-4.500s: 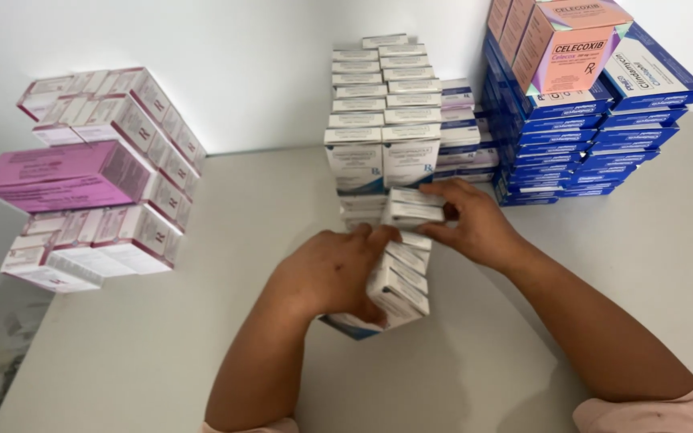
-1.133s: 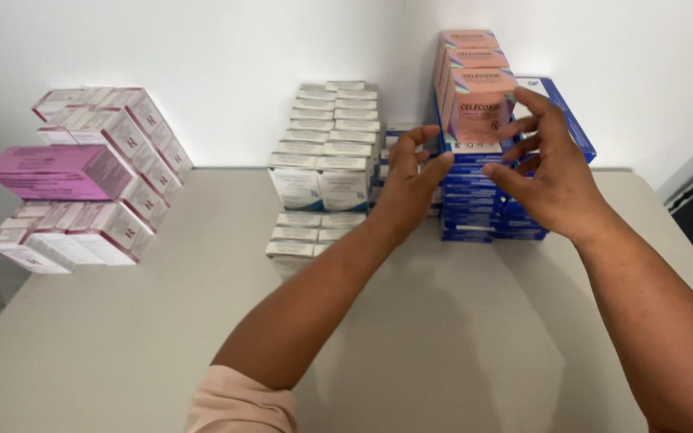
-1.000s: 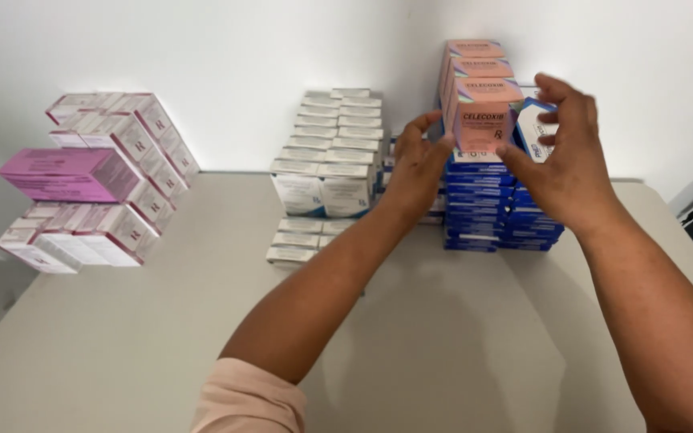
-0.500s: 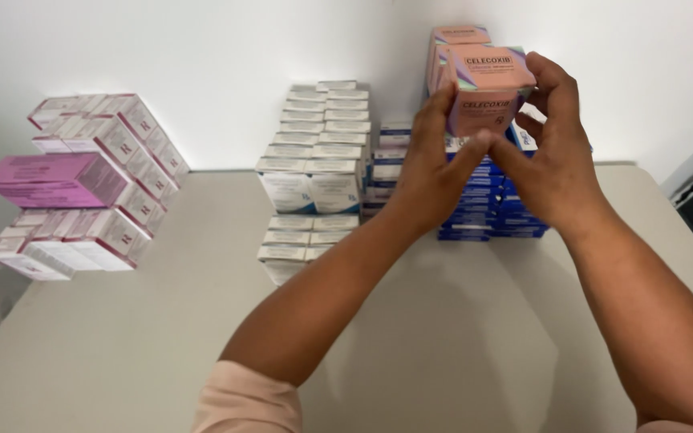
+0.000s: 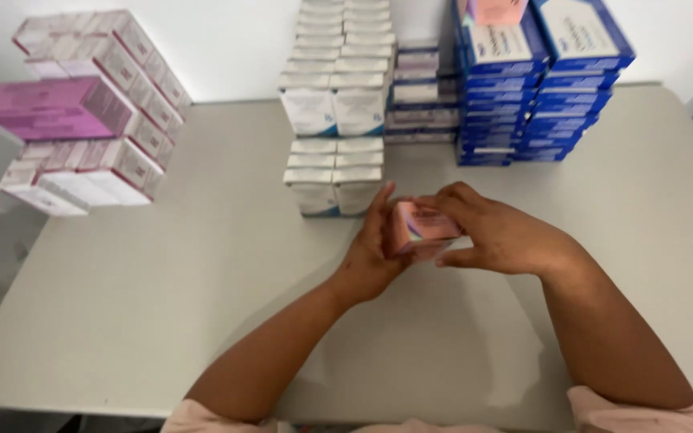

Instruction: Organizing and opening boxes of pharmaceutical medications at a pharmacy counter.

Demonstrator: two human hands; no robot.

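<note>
— What is sitting on the pale grey table [image 5: 162,289] along the white wall [image 5: 234,40]?

— A leaning stack of white cardboard boxes with pink ends [image 5: 114,104] is standing at the far left, and a larger magenta carton [image 5: 54,108] is lying wedged in its middle.

— And in the centre?

— Two columns of white boxes with blue corner marks [image 5: 334,100] are rising against the wall, with a lower pair of rows [image 5: 334,176] resting just in front of them. Thin white and lilac packs [image 5: 417,96] are stacking up beside them, though blur is making their edges hard to tell.

— To the right?

— A tall pile of dark blue and white boxes [image 5: 539,88] is standing there, and a salmon-pink box [image 5: 495,10] is lying on top, cut off by the frame.
</note>
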